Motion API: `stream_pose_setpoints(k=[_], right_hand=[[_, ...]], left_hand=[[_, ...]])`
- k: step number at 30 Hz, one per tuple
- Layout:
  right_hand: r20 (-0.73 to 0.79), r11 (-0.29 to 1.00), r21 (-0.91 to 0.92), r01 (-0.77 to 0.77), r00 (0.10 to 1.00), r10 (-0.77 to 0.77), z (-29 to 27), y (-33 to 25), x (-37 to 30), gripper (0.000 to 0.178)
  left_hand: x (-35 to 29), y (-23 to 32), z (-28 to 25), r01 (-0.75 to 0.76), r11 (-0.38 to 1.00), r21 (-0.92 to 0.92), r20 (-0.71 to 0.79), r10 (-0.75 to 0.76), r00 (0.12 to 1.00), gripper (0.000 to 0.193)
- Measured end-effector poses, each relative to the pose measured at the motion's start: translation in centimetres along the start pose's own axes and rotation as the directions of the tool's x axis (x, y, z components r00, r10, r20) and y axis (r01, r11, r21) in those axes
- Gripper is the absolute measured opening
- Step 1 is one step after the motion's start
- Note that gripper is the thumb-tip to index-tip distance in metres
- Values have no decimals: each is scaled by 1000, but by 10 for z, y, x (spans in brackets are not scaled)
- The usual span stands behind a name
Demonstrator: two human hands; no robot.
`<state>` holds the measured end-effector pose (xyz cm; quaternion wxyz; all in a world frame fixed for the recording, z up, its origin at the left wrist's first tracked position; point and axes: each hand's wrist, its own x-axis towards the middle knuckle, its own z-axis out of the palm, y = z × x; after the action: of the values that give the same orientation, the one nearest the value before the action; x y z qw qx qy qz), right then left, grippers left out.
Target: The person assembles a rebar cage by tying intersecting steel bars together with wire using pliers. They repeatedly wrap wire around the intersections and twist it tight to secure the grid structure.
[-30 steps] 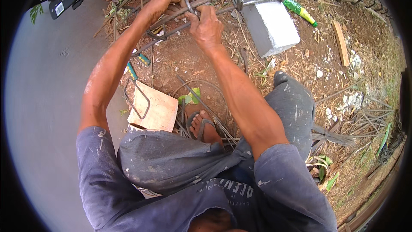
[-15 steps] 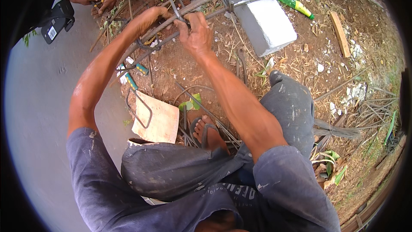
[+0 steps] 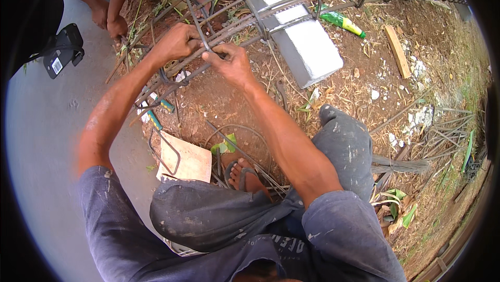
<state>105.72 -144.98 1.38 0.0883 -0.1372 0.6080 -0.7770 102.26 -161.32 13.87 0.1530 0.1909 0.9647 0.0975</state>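
1. Pinching with thumb and forefinger, the right hand closes on the lower corner of a steel stirrup, right where it meets a long bar of the reinforcement cage.
2. Opposite it, the left hand reaches over the bars from the left, fingers curled toward the same corner. Their tips are hidden at the steel, so I cannot tell whether they are pressed together on anything.
3. The stirrup spans the long bars near the cage's left end; the cage itself runs on to the upper right, passing over a grey block with a white top.
4. Judging by how both hands meet at one corner, the step in hand looks like setting this stirrup against the bar. I cannot make out any tie wire at the joint.
5. Next, the move seems to call for a firm hold with one hand, so the stirrup does not slide along the bar, while the other works close at the crossing.
6. Teal handles lie on the ground beside the left forearm; just below them, a bent rod rests partly over a pale board.
7. Near the cage's left end is a co-worker's hand; what it holds is unclear.
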Motion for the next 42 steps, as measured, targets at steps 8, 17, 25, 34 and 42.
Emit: stream_pose_setpoints(k=[8, 17, 25, 34, 42], right_hand=[[-20, 914, 102, -394, 917, 397, -12, -36, 1, 35], [-135, 909, -11, -417, 901, 412, 5, -71, 0, 26], [9, 813, -166, -558, 824, 567, -35, -114, -11, 17], [594, 365, -777, 514, 790, 152, 1, -134, 50, 16], [526, -114, -830, 546, 834, 166, 0, -143, 63, 18]], left_hand=[[-31, 43, 38, 148, 714, -684, -422, -553, 718, 12], [-28, 69, 31, 178, 939, -295, -602, -327, 728, 20], [-32, 76, 77, 82, 800, -595, -682, -556, 474, 41], [-30, 89, 83, -70, 828, -557, -804, -516, 296, 54], [-27, 85, 76, -85, 760, -644, -736, -585, 340, 41]])
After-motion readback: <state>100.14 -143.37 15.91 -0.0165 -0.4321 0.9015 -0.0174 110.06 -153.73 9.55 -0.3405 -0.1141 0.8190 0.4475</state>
